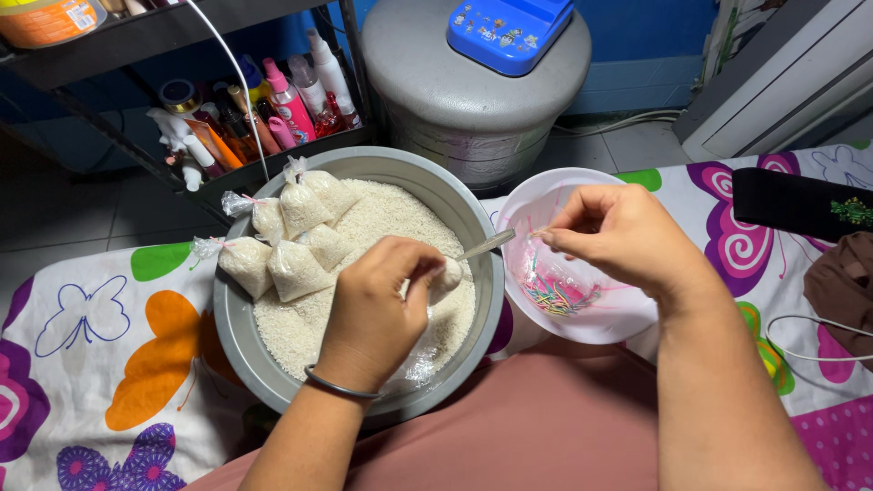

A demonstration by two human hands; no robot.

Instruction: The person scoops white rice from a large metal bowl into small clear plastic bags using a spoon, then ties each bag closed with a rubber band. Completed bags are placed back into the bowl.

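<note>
The left hand (377,305) sits low over the big round grey metal basin (238,318), fingers curled tight around the neck of a small clear plastic bag of rice (444,277), which bulges smooth and white just past the thumb. Loose crinkled plastic film (420,364) trails below the wrist, glossy against the grain. A thin dark bangle (338,387) rings that wrist. The basin is filled almost to the rim with loose white rice (391,214), a fine, grainy, matte bed. Along its far left side lie the five tied rice bags (296,232), plump little pillows with twisted, frilly tops, two of them lapping over the rim. A slim metal spoon handle (486,244) pokes out of the rice toward the right rim.

The right hand (623,236) hovers over the pale pink round plastic bowl (627,318), thumb and forefinger pinched narrow on something too thin to make out. At the bowl's bottom lies a tangle of thin coloured rubber bands (559,295).

Basin and bowl stand just beside each other, rims nearly touching, on a soft white cloth printed with bright butterflies (91,364). There is bare cloth to the basin's left; on the right edge lie a black embroidered fabric piece (800,205) and a brown cloth (841,282). Behind the basin stands a grey round lidded plastic drum (473,100), close to the far rim.
</note>
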